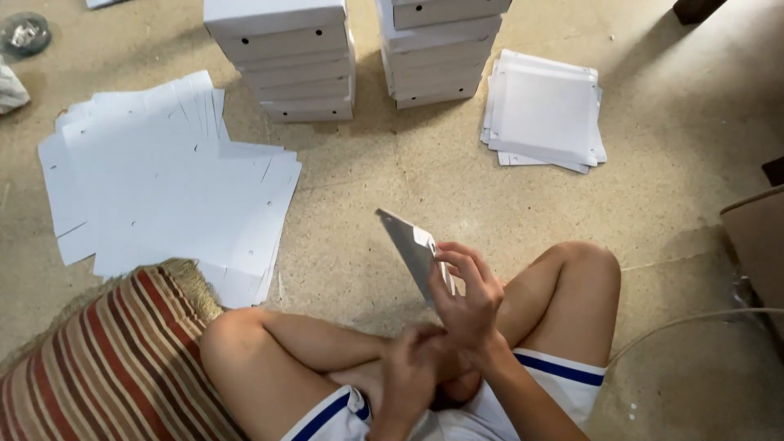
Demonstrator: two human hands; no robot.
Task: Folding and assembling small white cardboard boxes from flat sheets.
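We sit cross-legged on the tan floor [392, 188] and look down at our own hands. Far up and to the left of our left hand [408, 371] spreads the largest thing here, a loose fan of flat white card sheets [171, 188] with small punched holes, lying straight on the floor. Directly left of that hand, beside our knee, rests a striped cushion [106, 367] in red, brown and cream. Well above both hands stand two stacks of made-up white boxes [282, 61], the second stack [433, 49] just right of the first, both cut off by the top edge. Up and to the right of our right hand [465, 298], well apart from it, lies a small neat pile of folded white lids [545, 110]. Off to the right of that hand a pale cable [694, 320] runs across the floor towards a brown carton [755, 237] at the edge of view.

Our right hand is raised in front of our knees, its fingers curled around the lower right edge of a white card piece [408, 245], which stands tilted with one corner pointing up and left. Our left hand sits just below and left of the right one, low over our crossed shins, blurred; we cannot tell whether it is closed or holding anything
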